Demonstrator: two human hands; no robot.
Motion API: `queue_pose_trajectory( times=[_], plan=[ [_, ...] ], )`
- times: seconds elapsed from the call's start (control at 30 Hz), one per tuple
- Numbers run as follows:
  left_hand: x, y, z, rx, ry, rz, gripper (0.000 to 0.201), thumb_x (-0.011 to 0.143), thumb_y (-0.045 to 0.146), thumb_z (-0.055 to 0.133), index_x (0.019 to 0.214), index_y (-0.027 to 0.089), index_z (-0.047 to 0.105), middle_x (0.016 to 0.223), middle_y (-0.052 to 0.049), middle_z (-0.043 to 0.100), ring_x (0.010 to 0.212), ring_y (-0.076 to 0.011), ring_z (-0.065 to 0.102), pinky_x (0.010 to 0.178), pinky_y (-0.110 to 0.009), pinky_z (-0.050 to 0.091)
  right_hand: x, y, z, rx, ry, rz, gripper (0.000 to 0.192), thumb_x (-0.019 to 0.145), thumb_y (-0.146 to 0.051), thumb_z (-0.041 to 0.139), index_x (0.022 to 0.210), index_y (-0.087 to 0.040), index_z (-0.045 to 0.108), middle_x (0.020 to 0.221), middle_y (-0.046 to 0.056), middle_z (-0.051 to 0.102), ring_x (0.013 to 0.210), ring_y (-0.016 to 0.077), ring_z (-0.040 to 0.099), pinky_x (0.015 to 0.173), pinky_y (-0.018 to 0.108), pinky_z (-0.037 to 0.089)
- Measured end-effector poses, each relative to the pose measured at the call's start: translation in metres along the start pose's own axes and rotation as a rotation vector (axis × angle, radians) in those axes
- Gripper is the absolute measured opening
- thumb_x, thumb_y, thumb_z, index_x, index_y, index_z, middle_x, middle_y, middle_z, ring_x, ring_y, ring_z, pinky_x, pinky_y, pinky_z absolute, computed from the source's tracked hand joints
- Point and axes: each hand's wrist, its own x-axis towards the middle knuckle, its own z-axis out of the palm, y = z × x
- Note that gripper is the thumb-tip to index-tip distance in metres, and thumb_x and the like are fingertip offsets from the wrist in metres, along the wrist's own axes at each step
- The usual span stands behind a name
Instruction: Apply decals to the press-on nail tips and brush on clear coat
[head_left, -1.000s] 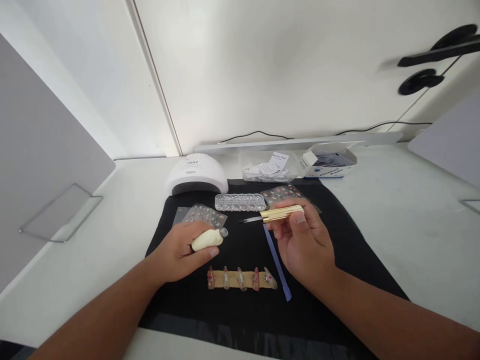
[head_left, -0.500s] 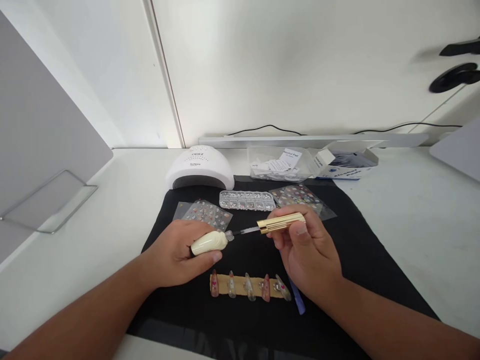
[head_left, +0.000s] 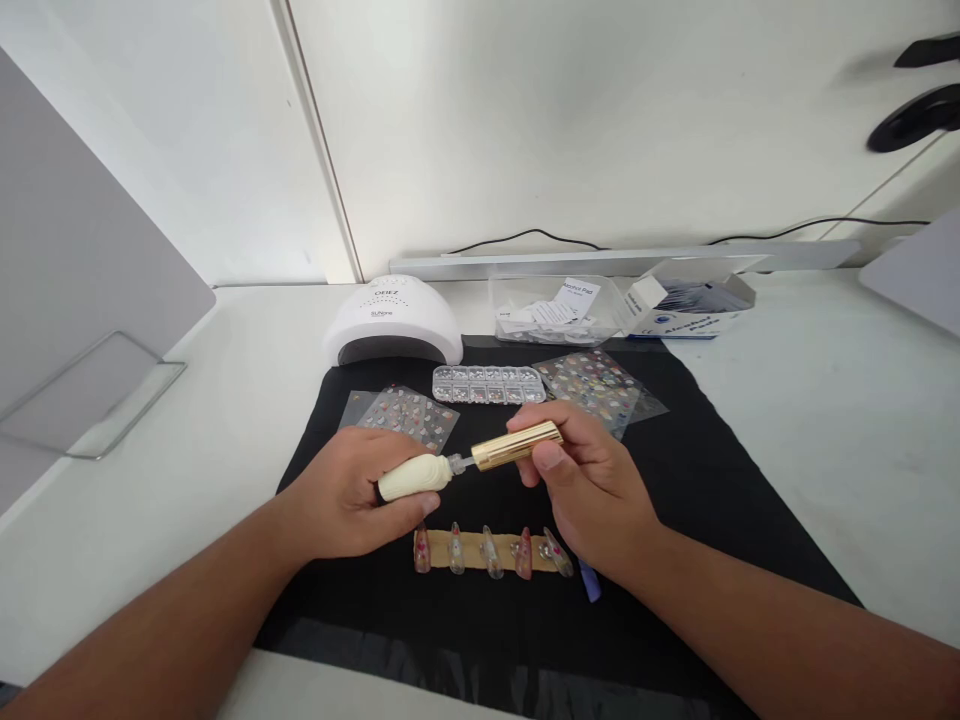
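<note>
My left hand (head_left: 360,495) is closed around a cream nail polish bottle (head_left: 411,478), tilted with its clear neck pointing right. Between the fingers of my right hand (head_left: 589,480) is a ribbed gold brush cap (head_left: 517,446). Its brush stem (head_left: 466,462) runs into the bottle's neck, and a short stretch of it still shows between cap and neck. Below the hands, several decorated false nails (head_left: 491,553) stand in a row on a tan strip (head_left: 470,551). A blue-purple stick (head_left: 589,580) lies partly under my right hand.
A white nail lamp (head_left: 394,325) stands at the back left of the black mat (head_left: 450,630). Behind the hands lie a compartment case of rhinestones (head_left: 489,384) and sticker sheets (head_left: 409,412). Farther back are a clear bin (head_left: 517,320) and an alcohol pad box (head_left: 686,322).
My right hand has moved left with the brush cap, so more of the brush is inside the bottle. The view has shifted slightly.
</note>
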Motion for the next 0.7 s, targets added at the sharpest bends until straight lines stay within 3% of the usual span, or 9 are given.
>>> queue_pose_trajectory(
  times=[0.2,0.33,0.53,0.7],
  plan=[
    [0.000,0.004,-0.001,-0.015,-0.030,0.030,0.008,0.091,0.022,0.061,0.085,0.016,0.062,0.068,0.002,0.061,0.057,-0.0099,0.053,0.056,-0.021,0.040,0.004,-0.007,-0.007,-0.104,-0.168,-0.010,0.021,0.092,-0.044,0.065,0.095,-0.025,0.072,0.075,-0.001,0.057,0.063,0.0134,0.050,0.059,0.030,0.040],
    [0.000,0.005,-0.001,0.004,-0.024,0.020,0.011,0.092,0.024,0.060,0.085,0.015,0.062,0.067,0.002,0.061,0.058,-0.0108,0.054,0.056,-0.023,0.041,0.008,-0.010,-0.008,-0.086,-0.105,0.031,0.019,0.091,-0.043,0.066,0.092,-0.025,0.073,0.073,-0.001,0.056,0.064,0.0143,0.050,0.062,0.031,0.040],
    [0.000,0.006,-0.001,0.020,-0.016,0.049,0.011,0.092,0.024,0.059,0.086,0.015,0.062,0.067,0.002,0.060,0.057,-0.0106,0.053,0.055,-0.022,0.040,0.006,-0.010,-0.007,-0.067,-0.135,0.060,0.014,0.089,-0.039,0.069,0.092,-0.026,0.074,0.076,-0.001,0.059,0.065,0.0136,0.050,0.061,0.030,0.040],
    [0.000,0.005,-0.003,0.030,0.004,0.072,0.009,0.092,0.024,0.059,0.090,0.016,0.063,0.068,0.002,0.062,0.057,-0.0110,0.055,0.055,-0.022,0.041,0.007,-0.011,-0.006,0.009,-0.011,0.101,0.032,0.084,-0.057,0.072,0.086,-0.025,0.074,0.073,0.000,0.062,0.061,0.0128,0.050,0.059,0.029,0.041]
  ],
)
